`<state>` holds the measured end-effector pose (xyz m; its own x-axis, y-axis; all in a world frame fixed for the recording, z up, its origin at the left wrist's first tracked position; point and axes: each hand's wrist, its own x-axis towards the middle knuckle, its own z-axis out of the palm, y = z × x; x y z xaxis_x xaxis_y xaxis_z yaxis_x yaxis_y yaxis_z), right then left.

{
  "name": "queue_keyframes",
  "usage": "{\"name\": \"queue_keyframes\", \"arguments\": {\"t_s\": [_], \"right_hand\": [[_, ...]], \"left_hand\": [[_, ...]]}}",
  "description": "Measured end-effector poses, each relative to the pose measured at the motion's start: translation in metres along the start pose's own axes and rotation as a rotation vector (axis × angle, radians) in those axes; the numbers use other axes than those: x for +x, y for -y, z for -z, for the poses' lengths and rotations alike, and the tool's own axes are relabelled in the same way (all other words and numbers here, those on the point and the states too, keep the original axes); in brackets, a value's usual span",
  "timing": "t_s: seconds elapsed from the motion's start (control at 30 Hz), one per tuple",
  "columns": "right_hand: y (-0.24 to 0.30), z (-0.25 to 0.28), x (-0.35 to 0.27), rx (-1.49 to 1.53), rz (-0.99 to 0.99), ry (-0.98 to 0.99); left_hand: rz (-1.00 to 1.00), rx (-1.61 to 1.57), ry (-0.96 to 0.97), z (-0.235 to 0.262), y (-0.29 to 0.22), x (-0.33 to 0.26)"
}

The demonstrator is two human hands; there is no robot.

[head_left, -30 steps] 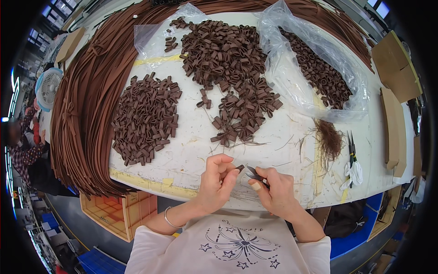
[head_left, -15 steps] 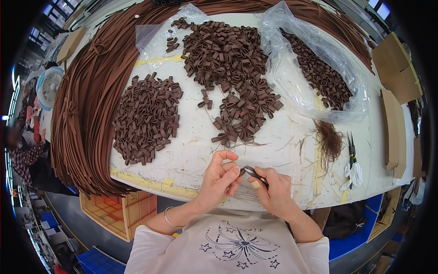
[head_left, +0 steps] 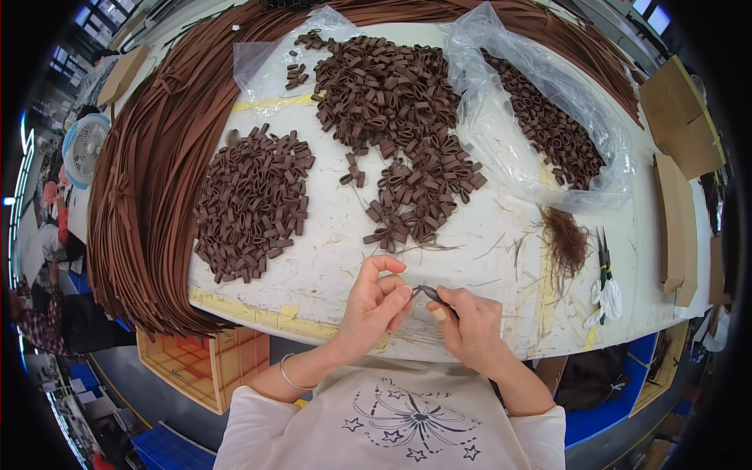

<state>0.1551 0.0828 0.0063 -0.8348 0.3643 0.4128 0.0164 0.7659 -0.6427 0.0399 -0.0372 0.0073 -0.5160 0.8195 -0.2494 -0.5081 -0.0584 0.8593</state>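
My left hand (head_left: pixel 374 301) is closed in a pinch, thumb against fingers, on a small brown strap loop (head_left: pixel 415 290) that is mostly hidden. My right hand (head_left: pixel 471 323) grips small dark snips (head_left: pixel 432 293), their tip meeting the loop between my hands. Beyond my hands, a large heap of brown loops (head_left: pixel 388 90) spreads over the white table (head_left: pixel 333 235). Another pile of loops (head_left: pixel 254 204) lies to the left. A small blurred dark shape (head_left: pixel 233 137) shows at that pile's far edge; I cannot make out what it is.
Long brown straps (head_left: pixel 149 172) bundle along the left and far edges. At right are a clear plastic bag (head_left: pixel 619 176) of loops, a thread tuft (head_left: pixel 565 244), dark scissors or pliers (head_left: pixel 603 254) with white wrapping, and cardboard (head_left: pixel 674 227). An orange crate (head_left: pixel 227 364) stands below the table's left.
My hands have barely shifted, and the snips' tip sits lower against the loop. The blurred dark shape has appeared by the left pile. At far left, people have moved.
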Motion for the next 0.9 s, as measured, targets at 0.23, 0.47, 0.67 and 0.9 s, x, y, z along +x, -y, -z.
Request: {"name": "queue_keyframes", "arguments": {"t_s": [0.23,0.47,0.67,0.9], "right_hand": [[0.001,0.004,0.003,0.015,-0.067,0.032],[-0.005,0.011,0.004,-0.067,-0.135,0.111],[0.004,0.009,0.018,-0.211,-0.177,0.371],[0.007,0.003,0.034,-0.291,-0.097,0.480]], "left_hand": [[-0.537,0.672,-0.075,0.014,0.012,-0.004],[-0.810,1.498,-0.479,0.066,-0.042,0.019],[-0.578,1.386,-0.206,0.079,-0.057,0.036],[-0.453,1.581,-0.254,0.082,-0.063,0.084]]}}
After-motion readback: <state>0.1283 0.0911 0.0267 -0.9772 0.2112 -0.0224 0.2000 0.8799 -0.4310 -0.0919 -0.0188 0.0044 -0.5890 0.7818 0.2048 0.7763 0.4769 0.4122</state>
